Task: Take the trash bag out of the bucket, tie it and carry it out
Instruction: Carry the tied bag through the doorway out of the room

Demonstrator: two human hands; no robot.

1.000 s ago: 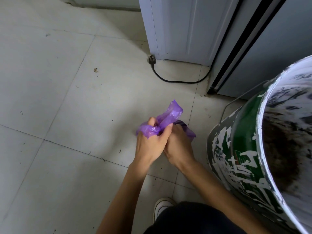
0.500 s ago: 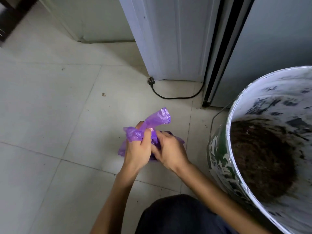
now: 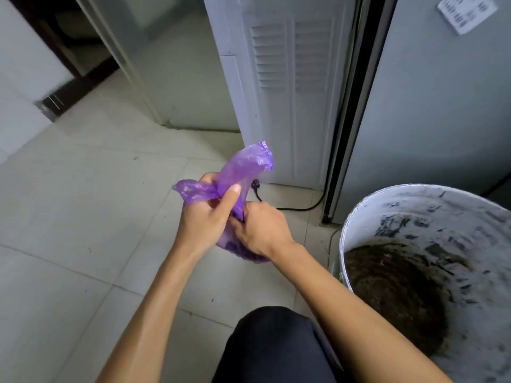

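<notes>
A small purple trash bag (image 3: 243,167) is held in the air above the floor, out of the bucket. My left hand (image 3: 203,219) grips its twisted neck, with one loose end sticking up and another flopping left. My right hand (image 3: 260,228) clutches the bag just right of the left hand; the bag's full bottom bulges out beneath both hands. The paint-stained white bucket (image 3: 359,205) stands at the right, with a dark brown crust on its bottom and no bag in it.
A white louvred appliance (image 3: 287,78) and a grey cabinet (image 3: 442,106) stand behind the bag. A black cord and plug (image 3: 293,207) lie on the tiled floor (image 3: 83,217). A doorway (image 3: 69,51) opens at the upper left. My dark-clothed knee (image 3: 271,346) is at the bottom.
The view has tilted upward, showing the doorway and more of the appliance. Both hands with the bag have risen, and the bag's upper end now stands taller above my left hand.
</notes>
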